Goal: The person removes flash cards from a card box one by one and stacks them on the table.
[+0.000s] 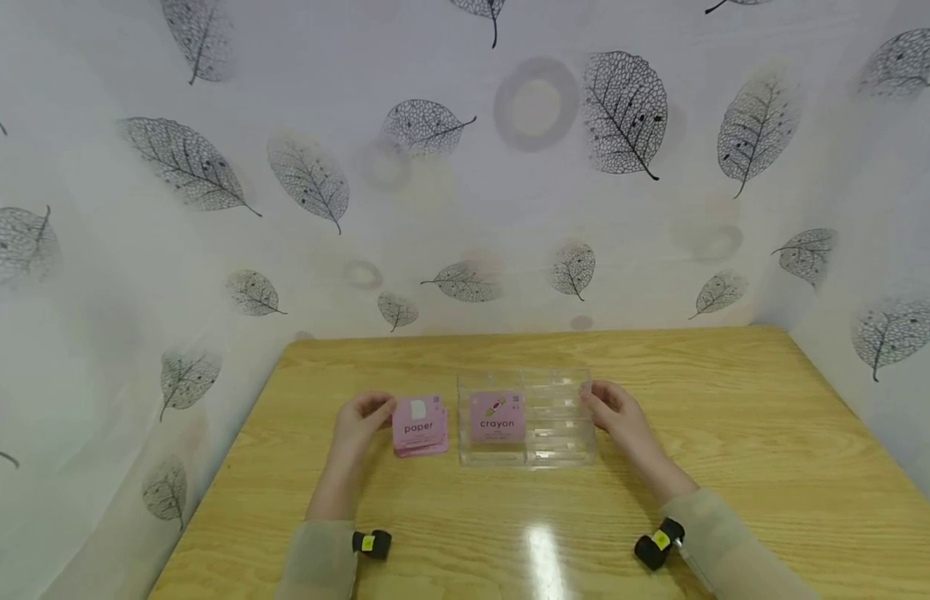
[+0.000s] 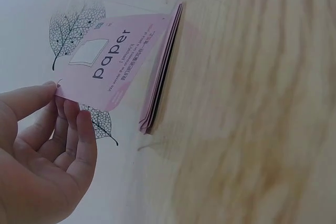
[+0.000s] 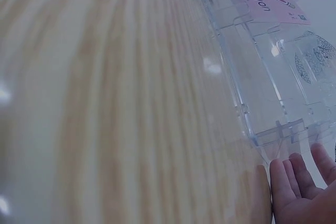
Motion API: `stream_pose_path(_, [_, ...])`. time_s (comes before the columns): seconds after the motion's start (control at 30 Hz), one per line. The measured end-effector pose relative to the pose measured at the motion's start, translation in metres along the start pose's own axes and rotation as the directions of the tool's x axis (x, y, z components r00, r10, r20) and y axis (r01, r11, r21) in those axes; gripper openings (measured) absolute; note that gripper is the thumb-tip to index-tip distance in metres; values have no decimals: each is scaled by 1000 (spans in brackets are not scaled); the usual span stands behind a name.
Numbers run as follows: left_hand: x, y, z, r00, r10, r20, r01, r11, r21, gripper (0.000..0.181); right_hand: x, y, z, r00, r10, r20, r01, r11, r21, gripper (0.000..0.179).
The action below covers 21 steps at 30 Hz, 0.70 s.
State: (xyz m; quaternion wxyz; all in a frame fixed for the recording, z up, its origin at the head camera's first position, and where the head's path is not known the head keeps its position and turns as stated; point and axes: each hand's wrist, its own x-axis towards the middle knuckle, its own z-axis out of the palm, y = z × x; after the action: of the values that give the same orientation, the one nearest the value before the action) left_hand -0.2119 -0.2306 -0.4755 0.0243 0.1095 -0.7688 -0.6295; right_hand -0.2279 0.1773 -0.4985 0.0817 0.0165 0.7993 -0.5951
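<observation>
A pink card printed "paper" [image 2: 105, 61] is pinched at one corner by my left hand [image 1: 356, 421], between thumb and fingers. It tilts up from a small stack of pink cards [image 2: 161, 72] lying on the table. To the right of the stack is a clear plastic card holder [image 1: 561, 417] with several stepped slots in two columns. One pink card printed "crayon" [image 1: 497, 417] stands in its left column. My right hand [image 1: 615, 410] holds the holder's right edge near the back, thumb over the rim. Part of its grip is hidden.
Everything lies on a wood-grain table [image 1: 450, 525]. Behind it hangs a pale cloth [image 1: 465, 208] with dark leaf prints. A black wrist device [image 1: 372, 544] sits at the left sleeve, and another black device [image 1: 658, 543] at the right.
</observation>
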Motion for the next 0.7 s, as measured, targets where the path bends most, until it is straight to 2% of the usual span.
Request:
stream_pose_path(0.17, [2, -3, 1, 1000, 9, 1, -9, 1000, 19, 22, 2, 1, 0, 1000, 2, 0, -2, 1000, -2, 58])
stream_pose_path(0.5, [6, -4, 3, 999, 23, -28, -18, 987, 159, 19, 3, 2, 0, 1000, 10, -7, -9, 1000, 9, 55])
stream_pose_path(0.7, [9, -7, 2, 999, 20, -36, -12, 979, 205, 18, 2, 2, 0, 1000, 3, -8, -3, 1000, 6, 55])
